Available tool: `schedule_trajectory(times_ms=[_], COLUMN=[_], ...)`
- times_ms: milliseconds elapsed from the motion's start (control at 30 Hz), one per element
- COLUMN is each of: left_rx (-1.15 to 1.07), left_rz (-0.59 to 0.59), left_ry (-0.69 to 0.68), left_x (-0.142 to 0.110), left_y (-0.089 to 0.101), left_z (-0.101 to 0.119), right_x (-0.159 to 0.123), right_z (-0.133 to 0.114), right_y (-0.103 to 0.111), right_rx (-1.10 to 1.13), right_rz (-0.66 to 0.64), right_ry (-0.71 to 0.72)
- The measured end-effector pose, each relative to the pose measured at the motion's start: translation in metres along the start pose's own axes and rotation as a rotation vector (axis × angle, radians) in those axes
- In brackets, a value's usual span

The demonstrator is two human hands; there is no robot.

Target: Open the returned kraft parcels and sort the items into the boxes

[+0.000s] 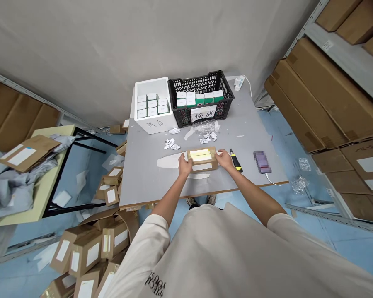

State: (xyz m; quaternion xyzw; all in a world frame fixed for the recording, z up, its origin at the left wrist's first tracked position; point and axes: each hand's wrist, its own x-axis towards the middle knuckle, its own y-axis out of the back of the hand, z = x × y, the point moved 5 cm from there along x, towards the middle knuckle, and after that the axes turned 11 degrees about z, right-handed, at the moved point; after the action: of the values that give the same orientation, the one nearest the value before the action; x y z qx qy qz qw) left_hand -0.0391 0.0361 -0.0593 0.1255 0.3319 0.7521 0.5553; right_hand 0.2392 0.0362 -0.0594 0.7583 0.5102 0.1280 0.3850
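A small cardboard box [209,165] with white labels and shiny yellowish tape along its top lies near the front of the grey table. My left hand [185,164] grips its left end, and my right hand [224,159] has its fingers closed on the right end. Just right of my right hand rests a yellow and black utility knife [236,160]. A pale strip [168,161] lies flat on the table by my left hand. Crumpled white paper scraps [172,144] are scattered behind the box.
At the table's back stand a white foam box [157,125] and a black crate [202,80], both holding small white-and-green boxes. A phone [262,162] with a cable lies at right. Cardboard parcels [85,252] are heaped on the floor at left; shelves with cartons [317,91] stand at right.
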Motion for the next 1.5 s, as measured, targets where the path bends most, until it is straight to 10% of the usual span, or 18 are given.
schedule_trajectory(times_ms=[400,767,1067,1500], left_rx=[0.103,0.001,-0.097,0.17], left_rz=[-0.064,-0.127,0.063,-0.122], left_ry=[0.015,-0.011,-0.066,0.009], left_x=[0.004,0.006,0.009,-0.013], left_y=[-0.018,-0.021,0.001,-0.015], left_z=[-0.033,-0.011,0.019,-0.052], right_x=[0.001,-0.013,-0.015,-0.026], right_z=[0.009,-0.015,-0.029,0.018], right_y=[-0.016,-0.024,-0.004,-0.025], right_rx=[-0.234,-0.298,-0.045,-0.355], right_rz=[-0.055,-0.087,0.026,-0.189], right_ry=[0.044,0.177,0.142,0.008])
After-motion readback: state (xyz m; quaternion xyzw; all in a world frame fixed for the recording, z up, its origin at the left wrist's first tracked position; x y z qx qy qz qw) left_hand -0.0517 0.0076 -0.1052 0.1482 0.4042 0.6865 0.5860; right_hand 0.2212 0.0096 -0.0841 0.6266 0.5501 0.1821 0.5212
